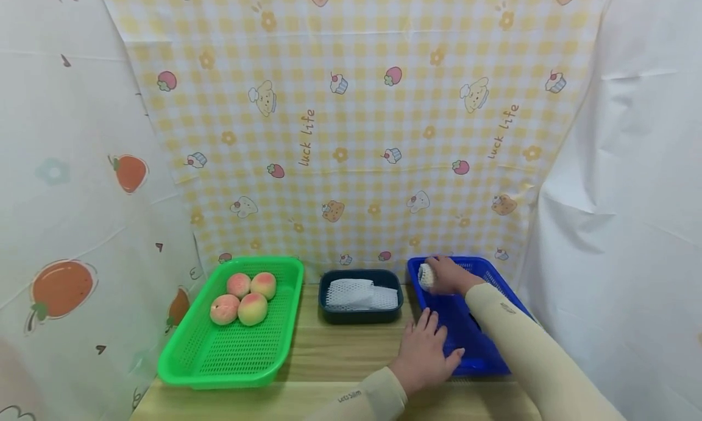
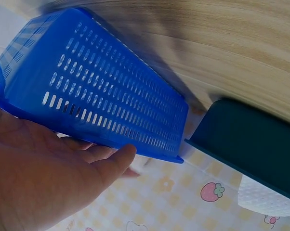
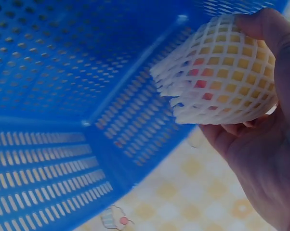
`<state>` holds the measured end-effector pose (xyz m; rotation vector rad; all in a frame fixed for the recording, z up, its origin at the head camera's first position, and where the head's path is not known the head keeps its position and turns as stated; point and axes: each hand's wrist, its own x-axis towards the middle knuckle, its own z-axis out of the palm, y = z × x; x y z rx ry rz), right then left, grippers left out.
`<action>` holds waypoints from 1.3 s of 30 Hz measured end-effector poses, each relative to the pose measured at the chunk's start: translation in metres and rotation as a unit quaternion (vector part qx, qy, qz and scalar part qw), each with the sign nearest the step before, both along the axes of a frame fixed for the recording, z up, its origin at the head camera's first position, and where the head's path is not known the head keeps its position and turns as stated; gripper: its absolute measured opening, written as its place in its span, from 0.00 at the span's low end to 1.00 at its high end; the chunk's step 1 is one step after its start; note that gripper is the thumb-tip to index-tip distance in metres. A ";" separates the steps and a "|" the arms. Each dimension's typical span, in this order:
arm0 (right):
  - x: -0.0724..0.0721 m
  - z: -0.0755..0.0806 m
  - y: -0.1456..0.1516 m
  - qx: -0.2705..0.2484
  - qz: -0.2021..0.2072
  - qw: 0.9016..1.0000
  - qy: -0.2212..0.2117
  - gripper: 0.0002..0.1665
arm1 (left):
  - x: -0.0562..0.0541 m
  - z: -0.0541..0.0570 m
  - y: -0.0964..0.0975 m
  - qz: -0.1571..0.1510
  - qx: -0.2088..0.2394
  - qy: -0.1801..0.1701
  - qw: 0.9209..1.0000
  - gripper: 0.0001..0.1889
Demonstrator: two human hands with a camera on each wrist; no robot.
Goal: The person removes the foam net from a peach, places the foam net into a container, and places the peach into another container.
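Observation:
A peach in a white foam net (image 1: 425, 276) is in my right hand (image 1: 451, 277), over the far left corner of the blue basket (image 1: 460, 332). In the right wrist view the fingers and thumb curl round the netted peach (image 3: 227, 72), and yellow and red skin shows through the mesh. The net's loose end points away from the palm. My left hand (image 1: 422, 355) lies with fingers spread at the basket's near left rim. From the left wrist, that hand (image 2: 48, 168) appears along the rim, its fingertips partly hidden; whether it presses the basket I cannot tell.
A dark teal box (image 1: 360, 317) with white foam nets (image 1: 351, 294) stands at the middle. On the left, a green basket (image 1: 236, 372) holds several peaches (image 1: 253, 309). A checked cloth (image 1: 362, 134) hangs behind the wooden table (image 1: 334, 351).

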<state>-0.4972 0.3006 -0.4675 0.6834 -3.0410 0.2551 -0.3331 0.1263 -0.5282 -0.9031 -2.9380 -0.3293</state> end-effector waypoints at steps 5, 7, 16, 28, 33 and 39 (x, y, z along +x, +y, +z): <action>0.015 0.018 -0.001 -0.054 -0.008 0.998 0.010 0.49 | -0.001 -0.001 0.000 -0.001 0.002 0.000 1.000 0.39; 0.022 0.024 -0.001 -0.071 -0.010 0.997 0.014 0.48 | -0.001 -0.001 0.000 -0.001 0.002 -0.001 1.000 0.39; 0.071 0.041 -0.009 -0.148 0.039 0.987 0.052 0.45 | 0.000 -0.005 0.001 0.005 -0.008 0.022 1.000 0.37; 0.119 0.057 -0.037 -0.148 0.067 0.985 0.065 0.46 | 0.010 0.011 -0.016 -0.015 0.030 0.042 0.999 0.39; 0.130 0.058 -0.047 -0.158 0.075 0.982 0.066 0.48 | 0.027 0.031 -0.056 -0.031 0.134 0.056 0.989 0.24; 0.139 0.055 -0.056 -0.175 0.080 0.980 0.056 0.48 | 0.030 0.036 -0.111 -0.010 0.236 0.087 0.968 0.09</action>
